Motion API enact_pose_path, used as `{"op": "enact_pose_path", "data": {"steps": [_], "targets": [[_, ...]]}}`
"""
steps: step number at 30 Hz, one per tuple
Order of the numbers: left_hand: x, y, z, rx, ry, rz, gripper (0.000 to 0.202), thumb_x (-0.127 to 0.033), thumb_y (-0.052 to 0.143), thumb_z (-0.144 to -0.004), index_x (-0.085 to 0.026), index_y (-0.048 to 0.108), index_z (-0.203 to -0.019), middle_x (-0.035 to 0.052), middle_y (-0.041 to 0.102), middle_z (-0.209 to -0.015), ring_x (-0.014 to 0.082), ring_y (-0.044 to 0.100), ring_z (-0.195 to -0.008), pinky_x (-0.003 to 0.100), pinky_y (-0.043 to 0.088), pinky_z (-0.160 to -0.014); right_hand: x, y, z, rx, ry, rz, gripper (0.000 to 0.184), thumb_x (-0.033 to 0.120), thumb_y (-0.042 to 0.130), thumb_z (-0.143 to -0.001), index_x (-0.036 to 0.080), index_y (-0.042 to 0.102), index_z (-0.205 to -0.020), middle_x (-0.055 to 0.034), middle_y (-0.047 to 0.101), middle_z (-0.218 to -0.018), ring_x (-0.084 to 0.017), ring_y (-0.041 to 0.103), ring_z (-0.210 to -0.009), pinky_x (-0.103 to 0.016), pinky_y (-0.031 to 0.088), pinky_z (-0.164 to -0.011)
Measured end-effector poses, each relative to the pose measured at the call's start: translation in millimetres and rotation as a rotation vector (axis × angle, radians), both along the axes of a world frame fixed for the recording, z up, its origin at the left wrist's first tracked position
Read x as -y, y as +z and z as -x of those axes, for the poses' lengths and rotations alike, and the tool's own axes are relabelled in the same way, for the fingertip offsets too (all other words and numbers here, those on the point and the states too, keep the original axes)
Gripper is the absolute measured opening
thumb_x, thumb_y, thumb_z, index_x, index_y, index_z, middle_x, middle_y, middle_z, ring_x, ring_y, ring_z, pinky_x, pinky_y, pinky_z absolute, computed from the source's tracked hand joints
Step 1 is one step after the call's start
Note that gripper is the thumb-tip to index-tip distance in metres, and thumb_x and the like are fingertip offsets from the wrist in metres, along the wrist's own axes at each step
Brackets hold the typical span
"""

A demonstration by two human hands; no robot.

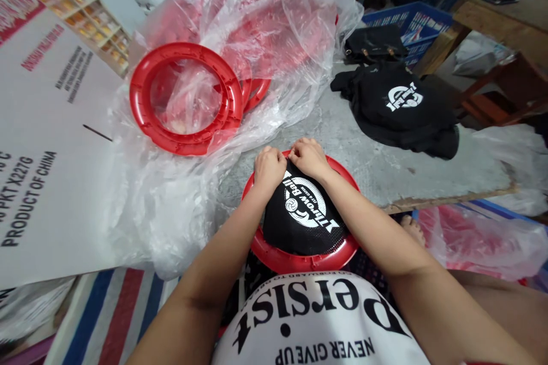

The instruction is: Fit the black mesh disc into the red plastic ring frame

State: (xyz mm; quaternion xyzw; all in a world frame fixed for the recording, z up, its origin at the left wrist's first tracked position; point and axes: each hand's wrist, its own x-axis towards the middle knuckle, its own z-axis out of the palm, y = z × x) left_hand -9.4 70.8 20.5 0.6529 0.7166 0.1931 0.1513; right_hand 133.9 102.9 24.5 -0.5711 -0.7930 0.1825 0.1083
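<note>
Head view: we count one red plastic ring (299, 259) at the table edge against our body, one black printed mesh (305, 212) stretched over it, and two more red rings (186, 97) on a clear plastic bag (274, 28) (far left). Left hand (269, 166) and right hand (309, 157), fists curled, pinch the mesh's far edge at the rim.

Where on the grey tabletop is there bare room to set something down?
Bare grey tabletop lies between the clear plastic sheet, the pile of black cloth and the red ring under both hands. Left is crowded: stacked red rings on plastic beside the cardboard box.
</note>
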Motion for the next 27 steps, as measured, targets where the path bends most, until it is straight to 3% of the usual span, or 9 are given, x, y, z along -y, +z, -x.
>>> {"op": "enact_pose_path", "data": {"steps": [4,7,11,18,22,27], "targets": [[-2,6.3,10,0.160,-0.049,0.021,0.021,-0.016,0.059,-0.094,-0.016,0.079,-0.100,0.0116,0.077,-0.114,0.0238,0.072,-0.107,0.036,0.054,-0.103,-2,5.5,-4,0.045,0.003,0.064,0.026,0.032,0.053,-0.107,0.019,0.076,-0.110,-0.0127,0.072,-0.127,-0.029,0.060,-0.119,-0.038,0.044,-0.103],[-4,15.5,21,0.233,-0.049,0.015,0.031,-0.010,0.055,-0.093,-0.018,0.079,-0.110,0.0091,0.077,-0.121,0.0212,0.073,-0.108,0.034,0.055,-0.104,-5,9.4,-10,0.091,-0.016,0.103,0.028,0.034,0.053,-0.108,0.019,0.075,-0.117,-0.0146,0.071,-0.128,-0.029,0.060,-0.121,-0.037,0.045,-0.104],[3,25.7,23,0.031,-0.101,0.033,0.033,-0.010,0.053,-0.094,-0.019,0.080,-0.110,0.0113,0.076,-0.125,0.0248,0.069,-0.120,0.037,0.050,-0.113,-5,12.2,-18,0.147,-0.134,0.150,0.034,0.035,0.050,-0.108,0.018,0.073,-0.126,-0.0190,0.066,-0.137,-0.034,0.057,-0.130,-0.042,0.046,-0.108],[32,30.7,-1,-0.327,-0.154,-0.042,0.021,-0.030,0.061,-0.100,-0.021,0.079,-0.100,0.0157,0.071,-0.118,0.0362,0.058,-0.125,0.050,0.045,-0.109,9,16.8,-35,0.156,-0.269,0.111,0.043,0.032,0.046,-0.107,0.013,0.066,-0.139,-0.0271,0.057,-0.143,-0.040,0.051,-0.136,-0.056,0.047,-0.110],[39,26.0,-7,-0.357,-0.226,0.024,0.017,-0.034,0.067,-0.096,-0.020,0.077,-0.094,0.0180,0.071,-0.117,0.0399,0.056,-0.126,0.053,0.043,-0.106,14,22.5,-42,0.181,-0.224,0.147,0.045,0.029,0.039,-0.107,0.008,0.065,-0.138,-0.0312,0.058,-0.141,-0.045,0.051,-0.136,-0.060,0.049,-0.106],[34,26.9,-11,-0.260,-0.181,0.057,0.015,-0.020,0.062,-0.095,-0.021,0.073,-0.105,0.0163,0.075,-0.114,0.0345,0.066,-0.116,0.045,0.048,-0.100,15,25.2,-45,0.179,-0.193,0.173,0.046,0.031,0.037,-0.108,0.011,0.063,-0.139,-0.0293,0.058,-0.143,-0.045,0.051,-0.136,-0.061,0.049,-0.106]]}}
